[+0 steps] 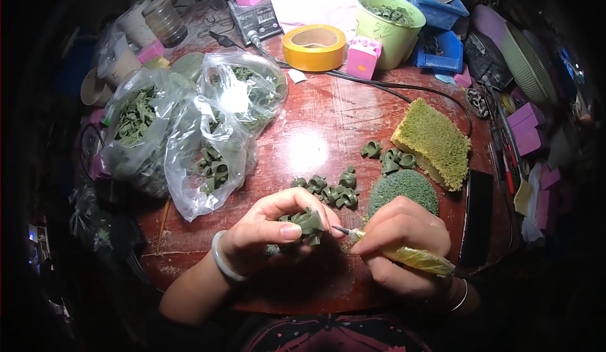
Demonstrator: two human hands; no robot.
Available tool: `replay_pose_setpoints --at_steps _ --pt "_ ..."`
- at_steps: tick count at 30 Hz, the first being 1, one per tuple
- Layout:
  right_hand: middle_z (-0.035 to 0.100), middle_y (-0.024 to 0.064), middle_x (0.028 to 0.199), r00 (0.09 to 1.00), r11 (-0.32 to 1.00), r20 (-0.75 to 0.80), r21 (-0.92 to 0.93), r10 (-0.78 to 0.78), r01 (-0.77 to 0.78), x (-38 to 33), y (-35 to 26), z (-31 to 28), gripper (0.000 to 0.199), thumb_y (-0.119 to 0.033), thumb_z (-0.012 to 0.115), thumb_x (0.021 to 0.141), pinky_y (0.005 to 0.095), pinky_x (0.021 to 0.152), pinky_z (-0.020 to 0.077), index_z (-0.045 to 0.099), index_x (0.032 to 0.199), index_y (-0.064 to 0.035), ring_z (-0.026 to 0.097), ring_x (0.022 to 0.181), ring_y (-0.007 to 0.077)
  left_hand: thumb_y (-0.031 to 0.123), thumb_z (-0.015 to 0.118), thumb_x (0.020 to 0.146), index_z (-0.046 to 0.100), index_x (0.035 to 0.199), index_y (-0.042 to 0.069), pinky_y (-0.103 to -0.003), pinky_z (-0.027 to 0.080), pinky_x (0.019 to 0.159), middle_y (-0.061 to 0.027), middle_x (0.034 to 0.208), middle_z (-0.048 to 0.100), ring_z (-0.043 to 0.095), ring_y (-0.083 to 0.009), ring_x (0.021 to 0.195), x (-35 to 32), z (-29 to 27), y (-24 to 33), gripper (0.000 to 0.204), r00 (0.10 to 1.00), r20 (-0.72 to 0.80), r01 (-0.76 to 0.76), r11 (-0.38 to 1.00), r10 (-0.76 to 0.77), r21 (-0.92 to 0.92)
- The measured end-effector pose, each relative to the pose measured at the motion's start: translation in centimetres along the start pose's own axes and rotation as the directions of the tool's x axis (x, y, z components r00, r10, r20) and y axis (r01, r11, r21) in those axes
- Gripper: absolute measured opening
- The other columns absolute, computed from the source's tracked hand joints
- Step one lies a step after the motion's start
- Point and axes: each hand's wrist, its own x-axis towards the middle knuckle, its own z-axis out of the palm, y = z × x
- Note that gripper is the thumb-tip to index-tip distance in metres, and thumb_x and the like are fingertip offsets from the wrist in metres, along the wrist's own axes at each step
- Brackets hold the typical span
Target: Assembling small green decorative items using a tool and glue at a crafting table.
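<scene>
My left hand [268, 222] is closed round a cluster of dark green, ring-shaped pieces [309, 222], held above the near part of the table. In my right hand [404, 232] is a pen-like tool [420, 258] with a yellow-wrapped handle and a thin dark tip. That tip points left and lies close to the cluster; whether it touches cannot be made out. Just beyond my left hand, several loose green ring-shaped pieces [344, 194] lie on the red table [315, 109]. More green pieces [396, 161] sit beside a round green pad [404, 191], partly covered by my right hand.
Clear plastic bags [208, 128] of green pieces stand at left. A yellow-green sponge [435, 140] and a black slab [475, 219] lie at right. Farther back are yellow tape [314, 48], a pink block [363, 57], a green bucket [391, 30], blue bins [439, 52] and a black cable [379, 84].
</scene>
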Motion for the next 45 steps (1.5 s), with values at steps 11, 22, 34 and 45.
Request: replay_pose_setpoints --at_steps 11,22,34,45 --pt "0.063 0.0077 0.083 0.996 0.998 0.082 0.034 0.040 -0.043 0.0 -0.7 -0.2 0.021 0.002 0.066 0.069 0.0284 0.066 0.0479 0.071 0.089 -0.0052 0.060 0.074 0.0182 0.031 0.064 0.079 0.055 0.102 -0.004 -0.025 0.043 0.060 -0.0249 0.105 0.057 0.050 -0.0139 0.063 0.3 0.3 0.3 0.043 0.997 0.072 -0.026 1.000 0.027 -0.007" --pt "0.063 0.0080 0.086 0.994 0.992 0.087 0.105 0.065 -0.074 -0.4 -0.4 -0.1 0.023 0.002 0.067 0.069 0.0280 0.067 0.0479 0.072 0.090 -0.0050 0.060 0.075 0.0171 0.035 0.063 0.074 0.056 0.098 -0.002 -0.024 0.040 0.058 -0.0210 0.096 0.057 0.046 -0.0123 0.060 0.1 0.6 0.2 0.045 0.998 0.029 -0.051 0.998 0.050 0.033" --pt "0.062 0.0091 0.086 0.999 0.998 -0.006 -0.028 0.048 -0.048 -0.2 -0.1 -0.5 0.021 0.000 0.066 0.070 0.0294 0.067 0.0473 0.071 0.089 -0.0040 0.059 0.075 0.0190 0.038 0.064 0.075 0.055 0.097 -0.001 -0.023 0.040 0.056 -0.0190 0.095 0.056 0.047 -0.0129 0.061 0.1 0.4 0.4 0.045 0.998 -0.013 -0.057 0.998 0.057 -0.018" --pt "0.060 0.0106 0.093 0.982 0.989 0.180 0.126 0.051 -0.075 -0.1 -0.4 -0.8 0.020 0.003 0.067 0.075 0.0295 0.069 0.0503 0.069 0.095 -0.0017 0.062 0.080 0.0192 0.033 0.066 0.075 0.056 0.099 -0.005 -0.024 0.043 0.061 -0.0236 0.102 0.056 0.050 -0.0136 0.063 -0.1 0.5 0.3 0.046 0.999 0.032 -0.018 1.000 0.018 0.005"
